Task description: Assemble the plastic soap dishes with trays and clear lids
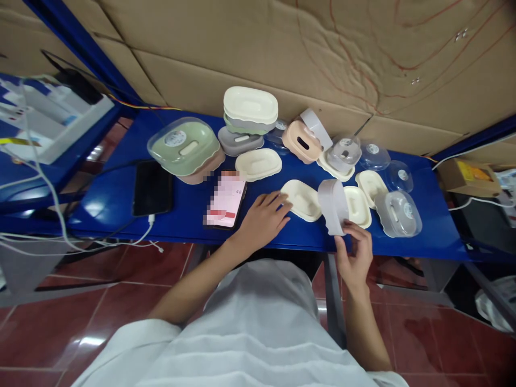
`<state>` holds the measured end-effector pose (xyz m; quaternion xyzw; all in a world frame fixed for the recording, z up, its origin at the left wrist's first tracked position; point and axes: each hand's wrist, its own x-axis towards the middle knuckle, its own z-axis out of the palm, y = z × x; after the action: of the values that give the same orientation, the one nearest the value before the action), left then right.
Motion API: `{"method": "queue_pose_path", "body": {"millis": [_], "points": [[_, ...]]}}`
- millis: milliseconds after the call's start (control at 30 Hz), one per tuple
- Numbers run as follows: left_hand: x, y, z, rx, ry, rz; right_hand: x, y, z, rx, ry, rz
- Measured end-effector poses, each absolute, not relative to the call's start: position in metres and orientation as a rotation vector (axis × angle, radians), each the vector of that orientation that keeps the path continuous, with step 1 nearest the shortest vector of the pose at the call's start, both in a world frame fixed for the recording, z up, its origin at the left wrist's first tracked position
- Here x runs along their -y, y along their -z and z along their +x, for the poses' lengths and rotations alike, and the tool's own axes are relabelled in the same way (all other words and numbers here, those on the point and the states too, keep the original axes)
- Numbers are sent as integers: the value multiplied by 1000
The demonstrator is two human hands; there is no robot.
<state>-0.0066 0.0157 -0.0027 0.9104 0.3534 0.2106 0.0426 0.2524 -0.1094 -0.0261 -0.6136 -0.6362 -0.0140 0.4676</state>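
Observation:
My right hand (357,248) pinches the lower end of a pale lilac plastic box part (332,207) with a wavy rim, tilted up on its side. With fingers stretched out, my left hand (264,220) reaches the left edge of a cream oval tray (302,201); whether its fingertips touch the tray I cannot tell. Just right of the lilac part lies a smaller cream tray (358,207), partly hidden behind it. Another cream tray (258,164) rests farther back, above my left hand.
Stacked green box with clear lid (183,145), stacked cream trays (250,105), a peach box part (302,142) and clear-lidded grey box (399,214) stand on the blue table (278,242). A lit phone (226,199), a dark phone (152,188) and white cables lie left. Cardboard (242,48) backs the table.

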Motion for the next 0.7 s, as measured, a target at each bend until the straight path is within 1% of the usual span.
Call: {"method": "queue_pose_path", "body": {"millis": [67,167,233,300,367,500,600,700], "points": [[-2,9,-12,-1081,-612,2823,108,27,256,1581,-20,-1498],[22,21,-31,-1042,-670,2850,104,27,253,1717,-121,-1477],[32,28,-44,-1006,-788,2830,100,26,246,1835,-195,-1428],[36,32,-53,-1048,-945,2789,94,25,235,1934,-252,-1365],[33,33,-56,-1094,-1026,2775,90,26,223,2023,-276,-1316],[19,33,-54,-921,-875,2808,85,30,206,2170,-201,-1251],[14,34,-53,-837,-827,2778,75,23,219,2261,-96,-1188],[15,36,-51,-868,-838,2757,37,1,249,2141,79,-1365]]}}
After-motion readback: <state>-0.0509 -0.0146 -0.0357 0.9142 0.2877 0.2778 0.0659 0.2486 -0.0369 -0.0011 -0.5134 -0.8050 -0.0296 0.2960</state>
